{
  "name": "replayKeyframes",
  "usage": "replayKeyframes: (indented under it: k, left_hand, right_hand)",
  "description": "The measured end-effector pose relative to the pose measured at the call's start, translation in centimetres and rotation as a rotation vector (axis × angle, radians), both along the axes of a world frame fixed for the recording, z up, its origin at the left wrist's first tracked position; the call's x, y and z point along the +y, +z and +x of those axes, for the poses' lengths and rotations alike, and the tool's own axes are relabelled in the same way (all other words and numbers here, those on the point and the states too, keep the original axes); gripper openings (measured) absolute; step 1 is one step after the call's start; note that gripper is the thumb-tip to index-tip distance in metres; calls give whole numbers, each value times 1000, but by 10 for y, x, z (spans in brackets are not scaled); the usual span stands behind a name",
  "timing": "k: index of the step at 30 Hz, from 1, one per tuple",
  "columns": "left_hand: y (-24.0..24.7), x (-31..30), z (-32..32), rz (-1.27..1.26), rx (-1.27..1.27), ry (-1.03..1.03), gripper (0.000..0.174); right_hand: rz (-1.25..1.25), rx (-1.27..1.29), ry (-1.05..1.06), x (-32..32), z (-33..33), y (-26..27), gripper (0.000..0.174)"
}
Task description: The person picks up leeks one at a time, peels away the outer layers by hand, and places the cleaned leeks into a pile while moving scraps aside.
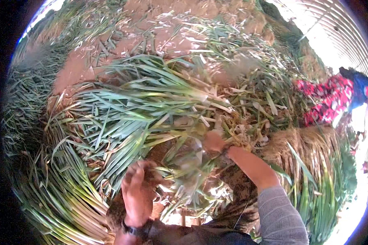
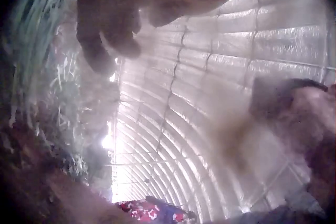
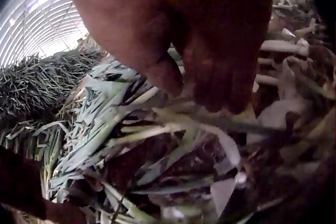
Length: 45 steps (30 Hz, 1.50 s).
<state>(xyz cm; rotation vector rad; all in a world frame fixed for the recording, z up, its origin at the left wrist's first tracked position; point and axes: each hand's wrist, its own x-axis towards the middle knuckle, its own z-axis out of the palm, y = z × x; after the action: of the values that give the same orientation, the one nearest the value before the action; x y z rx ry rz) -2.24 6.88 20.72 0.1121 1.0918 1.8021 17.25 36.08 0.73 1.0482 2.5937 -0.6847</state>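
A loose heap of long green onions (image 1: 151,98) lies in front of the person, leaves toward the left and white ends toward the right. The left hand (image 1: 137,192), a dark band at its wrist, is raised near the lap with fingers loosely bent. Nothing shows between those fingers (image 2: 121,43) in the left wrist view. Past the white ends, the right hand (image 1: 214,142) reaches low over stripped leaves (image 1: 192,192). In the right wrist view its fingertips point down at a pale leaf (image 3: 220,140); I cannot tell whether they pinch anything.
Sorted green onions (image 1: 65,192) lie at the lower left. Another row with brown roots (image 1: 302,143) lies at the right. Leaf scraps cover the soil (image 1: 159,32) beyond. A person in red patterned trousers (image 1: 331,96) is at the far right, under a ribbed plastic roof (image 1: 339,32).
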Motion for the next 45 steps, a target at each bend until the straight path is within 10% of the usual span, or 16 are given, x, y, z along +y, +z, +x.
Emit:
replayKeyframes:
  k: [6, 19, 29, 37, 41, 45]
  left_hand:
    - [-20, 0, 0, -25, -18, 65, 22]
    - [-21, 42, -35, -401, 30, -231, 21]
    - [-29, 61, -31, -412, 77, -273, 21]
    - [-19, 78, -19, -368, 193, -419, 22]
    - [-26, 70, -5, -273, 361, -496, 23]
    - [-25, 61, 18, -225, 351, -555, 23]
  right_hand:
    - [122, 21, -133, 112, -63, -25, 23]
    - [374, 221, -85, 292, -113, -128, 74]
    - [-40, -221, -39, 284, -127, -136, 84]
    - [-282, -25, 360, 111, -51, -52, 68]
    - [-313, -33, -77, 142, -24, -97, 48]
    - [-29, -25, -131, 173, -25, -5, 51]
